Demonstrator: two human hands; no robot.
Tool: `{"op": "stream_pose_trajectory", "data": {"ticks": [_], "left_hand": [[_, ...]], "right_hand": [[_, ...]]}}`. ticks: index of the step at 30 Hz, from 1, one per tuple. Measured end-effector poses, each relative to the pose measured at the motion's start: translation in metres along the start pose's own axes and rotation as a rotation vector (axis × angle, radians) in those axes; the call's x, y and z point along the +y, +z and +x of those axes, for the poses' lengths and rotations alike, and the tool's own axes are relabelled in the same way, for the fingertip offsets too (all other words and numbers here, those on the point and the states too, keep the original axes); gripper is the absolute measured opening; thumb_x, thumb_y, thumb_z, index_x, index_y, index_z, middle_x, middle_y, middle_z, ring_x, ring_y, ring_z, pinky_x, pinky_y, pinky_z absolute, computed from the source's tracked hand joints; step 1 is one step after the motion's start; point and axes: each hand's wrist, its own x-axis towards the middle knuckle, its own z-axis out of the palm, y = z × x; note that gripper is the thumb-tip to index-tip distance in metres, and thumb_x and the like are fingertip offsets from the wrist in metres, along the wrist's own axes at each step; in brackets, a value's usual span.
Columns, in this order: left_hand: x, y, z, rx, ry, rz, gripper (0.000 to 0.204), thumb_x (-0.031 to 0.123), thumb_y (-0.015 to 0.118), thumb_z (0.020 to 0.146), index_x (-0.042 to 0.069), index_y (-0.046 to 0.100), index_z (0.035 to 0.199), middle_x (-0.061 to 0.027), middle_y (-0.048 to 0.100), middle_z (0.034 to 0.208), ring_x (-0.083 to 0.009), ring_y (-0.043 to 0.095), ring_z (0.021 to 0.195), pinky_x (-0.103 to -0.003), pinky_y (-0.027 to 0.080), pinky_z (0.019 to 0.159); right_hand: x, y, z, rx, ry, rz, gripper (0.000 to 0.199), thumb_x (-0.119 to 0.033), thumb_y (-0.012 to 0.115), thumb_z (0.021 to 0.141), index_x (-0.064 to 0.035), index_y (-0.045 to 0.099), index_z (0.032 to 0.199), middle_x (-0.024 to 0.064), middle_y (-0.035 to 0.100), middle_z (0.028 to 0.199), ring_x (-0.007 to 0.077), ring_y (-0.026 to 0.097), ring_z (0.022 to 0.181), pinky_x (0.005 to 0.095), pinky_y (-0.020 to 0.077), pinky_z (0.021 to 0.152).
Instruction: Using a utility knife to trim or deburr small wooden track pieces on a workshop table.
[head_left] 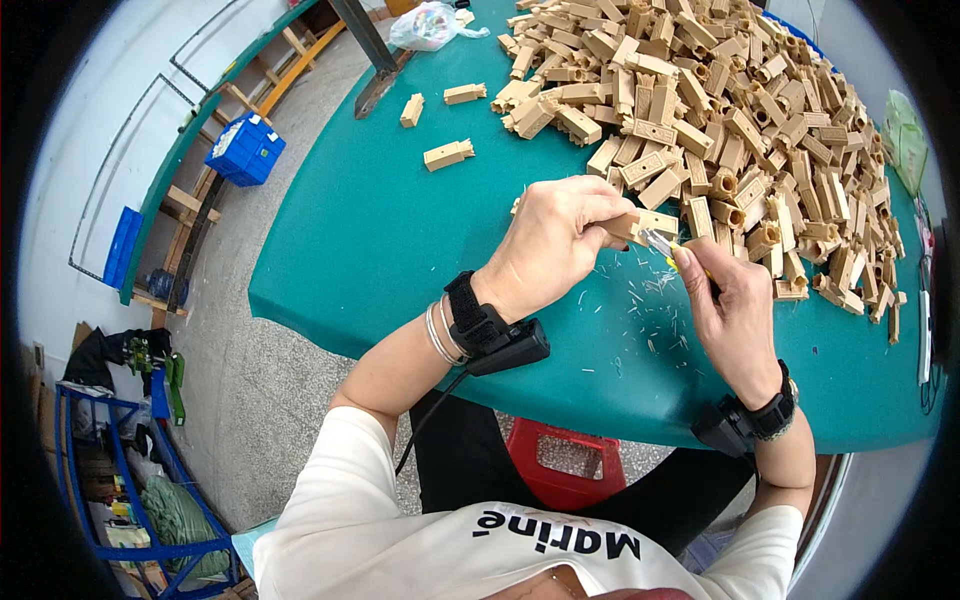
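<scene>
My left hand point(545, 235) pinches a small tan hollow block point(624, 228) with a notched end above the green tabletop point(370, 250). In my right hand point(738, 315) is a small cutting knife point(659, 243) with some yellow on it, its blade against the block's right end. Pale thin shavings point(640, 308) lie scattered below both hands. Just beyond them a large heap of similar tan blocks point(690, 135) spreads to the right. Three loose blocks lie apart at the left: one block point(411, 110), a second point(464, 94) and a third point(448, 154).
A dark metal post point(362, 35) stands at the table's far left edge beside a clear plastic bag point(430, 27). A red stool point(565, 465) is under the near edge. Blue crates point(245, 150) and a blue rack point(150, 550) stand to the left. A green bag point(903, 145) hangs at the right.
</scene>
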Motion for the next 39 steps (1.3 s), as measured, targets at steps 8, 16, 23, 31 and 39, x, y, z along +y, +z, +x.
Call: {"op": "stream_pose_trajectory", "data": {"ticks": [8,16,23,31,39], "left_hand": [[0.0033,-0.0024,-0.0004,0.002,-0.005,0.017,0.03,-0.019,0.052,0.079,-0.007,0.068,0.101,-0.0132,0.067,0.096,-0.0218,0.07,0.088,-0.03,0.062,0.076],[0.0016,-0.0018,-0.0002,0.002,0.025,0.09,0.029,-0.019,0.053,0.078,-0.007,0.068,0.1,-0.0133,0.068,0.097,-0.0221,0.07,0.087,-0.03,0.062,0.076],[0.002,-0.0009,-0.0006,0.003,0.001,0.074,0.028,-0.019,0.053,0.079,-0.007,0.069,0.1,-0.0125,0.067,0.098,-0.0213,0.07,0.089,-0.029,0.062,0.077],[0.0007,0.0018,-0.0007,-0.003,0.0,0.015,0.031,-0.019,0.052,0.08,-0.006,0.069,0.102,-0.0123,0.067,0.1,-0.021,0.07,0.09,-0.03,0.062,0.078],[0.001,0.0015,-0.0004,0.005,0.012,0.029,0.03,-0.019,0.054,0.079,-0.006,0.069,0.101,-0.0125,0.068,0.097,-0.02,0.07,0.091,-0.029,0.061,0.077]], "right_hand": [[-0.0025,0.0003,-0.0001,-0.008,0.005,-0.005,0.023,-0.019,0.062,0.095,-0.0026,0.059,0.078,0.017,0.051,0.057,0.033,0.047,0.046,0.0373,0.0371,0.045],[-0.002,0.001,-0.0002,-0.007,0.015,0.024,0.025,-0.019,0.061,0.095,-0.0022,0.057,0.077,0.0174,0.05,0.058,0.0329,0.046,0.046,0.0368,0.0373,0.045],[-0.0033,0.0,-0.0001,-0.021,0.01,-0.013,0.025,-0.02,0.061,0.095,-0.0027,0.058,0.078,0.0167,0.051,0.057,0.033,0.048,0.046,0.0376,0.0377,0.045],[-0.0015,-0.0012,-0.0016,-0.037,0.001,-0.015,0.023,-0.02,0.062,0.095,-0.0036,0.06,0.078,0.0151,0.051,0.055,0.0309,0.05,0.045,0.0376,0.0383,0.045],[-0.0023,-0.0008,-0.0015,-0.041,-0.001,-0.013,0.024,-0.02,0.062,0.095,-0.0044,0.06,0.077,0.0138,0.051,0.054,0.0305,0.051,0.045,0.0382,0.0388,0.045]]}}
